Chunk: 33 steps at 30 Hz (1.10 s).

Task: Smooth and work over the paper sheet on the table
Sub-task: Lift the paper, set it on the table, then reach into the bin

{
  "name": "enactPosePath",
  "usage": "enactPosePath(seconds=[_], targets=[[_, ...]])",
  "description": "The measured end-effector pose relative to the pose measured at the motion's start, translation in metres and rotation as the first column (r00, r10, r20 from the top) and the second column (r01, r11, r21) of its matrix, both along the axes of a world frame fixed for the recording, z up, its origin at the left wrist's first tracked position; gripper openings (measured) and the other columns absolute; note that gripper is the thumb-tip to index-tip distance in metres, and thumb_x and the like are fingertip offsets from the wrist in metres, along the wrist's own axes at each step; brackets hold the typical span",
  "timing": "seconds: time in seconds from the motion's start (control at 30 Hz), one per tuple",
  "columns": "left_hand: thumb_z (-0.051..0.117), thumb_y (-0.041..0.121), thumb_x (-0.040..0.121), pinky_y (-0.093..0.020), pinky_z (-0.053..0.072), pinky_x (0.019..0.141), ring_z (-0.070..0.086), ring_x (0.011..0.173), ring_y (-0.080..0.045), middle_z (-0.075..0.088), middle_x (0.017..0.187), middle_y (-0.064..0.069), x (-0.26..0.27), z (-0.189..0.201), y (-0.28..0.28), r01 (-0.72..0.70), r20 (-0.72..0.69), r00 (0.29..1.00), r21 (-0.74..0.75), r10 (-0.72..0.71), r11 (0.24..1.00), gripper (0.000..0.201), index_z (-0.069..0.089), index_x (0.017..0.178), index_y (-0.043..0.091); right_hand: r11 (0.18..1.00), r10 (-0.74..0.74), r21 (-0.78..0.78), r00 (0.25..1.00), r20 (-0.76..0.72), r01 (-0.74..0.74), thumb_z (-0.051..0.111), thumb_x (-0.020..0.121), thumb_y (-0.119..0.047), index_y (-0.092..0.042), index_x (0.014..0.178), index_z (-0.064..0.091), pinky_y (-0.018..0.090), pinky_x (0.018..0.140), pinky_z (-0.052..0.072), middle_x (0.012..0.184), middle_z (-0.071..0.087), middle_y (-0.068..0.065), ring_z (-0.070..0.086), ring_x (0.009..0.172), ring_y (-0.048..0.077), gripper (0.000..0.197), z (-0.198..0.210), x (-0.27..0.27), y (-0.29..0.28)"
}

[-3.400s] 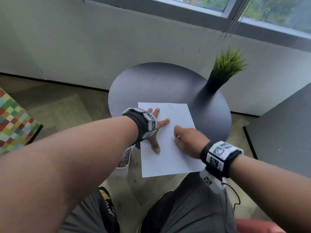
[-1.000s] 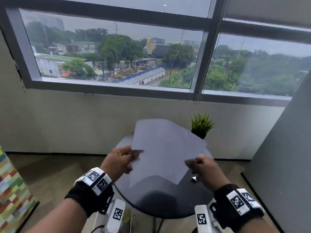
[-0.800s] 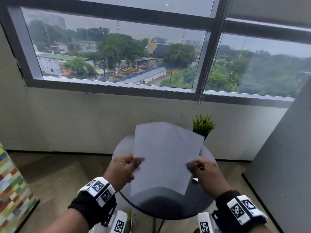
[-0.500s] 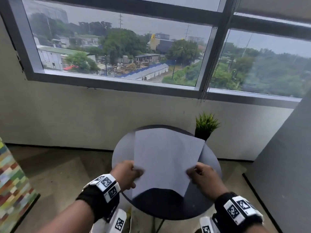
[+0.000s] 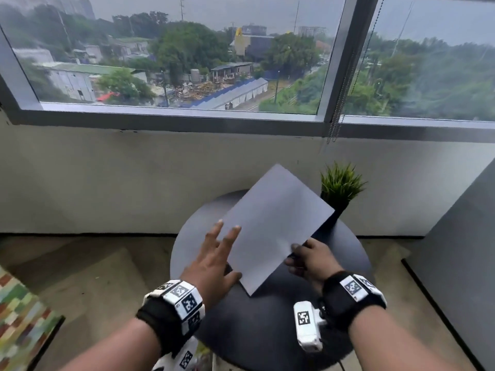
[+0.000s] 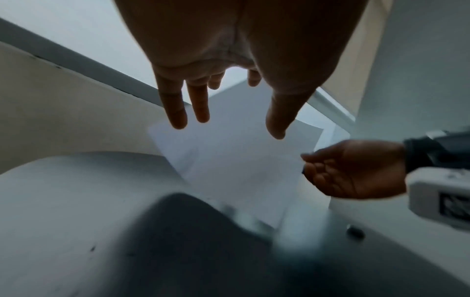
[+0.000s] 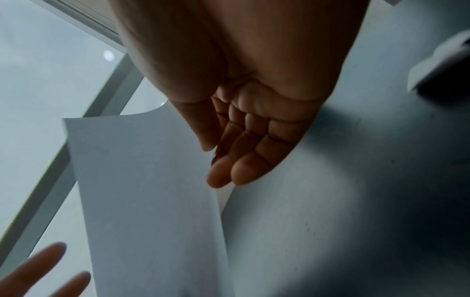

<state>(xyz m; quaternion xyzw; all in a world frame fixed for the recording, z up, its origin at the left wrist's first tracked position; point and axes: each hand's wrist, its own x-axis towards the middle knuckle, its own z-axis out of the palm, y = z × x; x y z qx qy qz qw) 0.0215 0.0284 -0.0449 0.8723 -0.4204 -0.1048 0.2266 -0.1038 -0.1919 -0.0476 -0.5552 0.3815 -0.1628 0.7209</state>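
A plain white paper sheet [image 5: 270, 223] hangs in the air, tilted, above the round dark table [image 5: 345, 253]. My right hand [image 5: 300, 254] pinches its right edge between thumb and fingers; the right wrist view shows the thumb and fingers closing on the paper sheet [image 7: 142, 201] edge. My left hand [image 5: 217, 253] is off the sheet, fingers straight and spread, just beside its left edge. In the left wrist view the spread fingers [image 6: 178, 112] hover in front of the paper sheet [image 6: 236, 164], holding nothing.
A small potted green plant [image 5: 340, 188] stands at the table's far right edge. A white wall and a wide window [image 5: 187, 62] lie behind. A grey panel [image 5: 460, 250] stands to the right, and a colourful patterned cushion [image 5: 21, 317] at lower left.
My left hand has let go of the sheet's left edge and opened. The sheet has turned, its top corner swinging right, now held by the right hand alone.
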Motion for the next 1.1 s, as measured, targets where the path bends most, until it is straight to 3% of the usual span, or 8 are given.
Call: enactPosePath(seconds=[0.23, 0.4, 0.5, 0.63, 0.7, 0.77, 0.9, 1.1], targets=[[0.041, 0.030, 0.090, -0.043, 0.022, 0.120, 0.021, 0.152, -0.017, 0.025, 0.164, 0.013, 0.032, -0.023, -0.039, 0.190, 0.028, 0.973, 0.457, -0.227, 0.869, 0.079, 0.004, 0.157, 0.049, 0.983, 0.096, 0.157, 0.995, 0.002, -0.095, 0.049, 0.098, -0.007, -0.010, 0.095, 0.056, 0.032, 0.058, 0.054, 0.083, 0.067, 0.007, 0.069, 0.073, 0.024, 0.008, -0.021, 0.026, -0.013], [0.046, 0.018, 0.094, -0.035, 0.030, 0.117, 0.030, 0.148, -0.017, 0.026, 0.164, 0.014, 0.072, -0.026, -0.064, 0.196, 0.049, 0.966, 0.499, -0.253, 0.844, 0.075, 0.018, 0.157, 0.047, 0.914, 0.309, -0.198, 0.923, -0.229, -0.355, 0.059, 0.095, -0.016, -0.010, 0.117, 0.060, 0.030, 0.063, 0.047, 0.104, 0.067, 0.007, 0.061, 0.086, 0.019, 0.023, -0.005, 0.028, -0.038], [0.050, 0.022, 0.097, -0.032, 0.033, 0.114, 0.034, 0.146, -0.020, 0.027, 0.163, 0.010, 0.091, -0.036, -0.069, 0.162, 0.057, 0.974, 0.493, -0.217, 0.855, 0.064, 0.032, 0.152, 0.047, 0.583, 0.214, -0.538, 0.754, -0.622, -0.609, 0.062, 0.092, -0.028, -0.010, 0.124, 0.061, 0.029, 0.092, 0.044, 0.122, 0.062, 0.007, 0.059, 0.113, 0.021, 0.037, -0.002, 0.026, -0.068], [0.054, 0.055, 0.096, -0.041, 0.025, 0.121, 0.019, 0.152, -0.020, 0.017, 0.167, 0.005, 0.103, -0.044, -0.069, 0.124, 0.022, 0.987, 0.519, -0.158, 0.846, 0.059, 0.034, 0.150, 0.042, 0.306, 0.086, -0.294, 0.334, -0.939, -0.905, 0.053, 0.083, -0.061, -0.019, 0.135, 0.048, 0.045, 0.110, 0.033, 0.148, 0.036, 0.013, 0.031, 0.139, 0.038, 0.067, -0.022, 0.014, -0.054], [0.050, 0.068, 0.093, -0.048, 0.020, 0.123, 0.009, 0.155, -0.023, 0.006, 0.170, 0.003, 0.103, -0.044, -0.065, 0.120, 0.003, 0.989, 0.540, -0.145, 0.833, 0.069, 0.028, 0.152, 0.040, 0.165, 0.173, -0.251, 0.278, -0.945, -0.954, 0.051, 0.081, -0.067, -0.024, 0.148, 0.027, 0.054, 0.113, 0.027, 0.159, 0.012, 0.003, 0.015, 0.144, 0.039, 0.083, -0.026, 0.001, -0.017], [0.048, 0.072, 0.091, -0.050, 0.016, 0.124, -0.001, 0.157, -0.025, -0.006, 0.170, 0.002, 0.100, -0.045, -0.059, 0.093, -0.005, 0.994, 0.524, -0.106, 0.847, 0.077, 0.021, 0.156, 0.040, -0.010, 0.344, -0.345, 0.321, -0.882, -0.938, 0.053, 0.086, -0.062, -0.027, 0.141, 0.042, 0.051, 0.111, 0.033, 0.152, 0.027, -0.002, 0.026, 0.140, 0.032, 0.066, -0.019, -0.014, 0.010], [0.049, 0.073, 0.090, -0.051, 0.018, 0.123, 0.001, 0.156, -0.025, -0.005, 0.170, -0.003, 0.088, -0.054, -0.041, 0.032, 0.026, 0.998, 0.452, -0.049, 0.891, 0.084, 0.016, 0.159, 0.039, 0.114, 0.251, -0.491, 0.503, -0.827, -0.864, 0.058, 0.088, -0.052, -0.037, 0.129, 0.054, 0.033, 0.105, 0.039, 0.130, 0.048, -0.005, 0.049, 0.124, 0.020, 0.044, -0.002, -0.040, -0.017], [0.042, 0.078, 0.090, -0.054, 0.015, 0.122, 0.003, 0.156, -0.022, 0.003, 0.170, 0.003, 0.074, -0.052, -0.030, 0.050, 0.060, 0.994, 0.507, -0.093, 0.860, 0.083, 0.016, 0.159, 0.039, 0.218, 0.069, -0.346, 0.368, -0.927, -0.913, 0.056, 0.084, -0.033, -0.033, 0.090, 0.045, 0.033, 0.079, 0.047, 0.096, 0.043, -0.003, 0.053, 0.086, 0.022, 0.013, -0.022, -0.073, -0.059]])
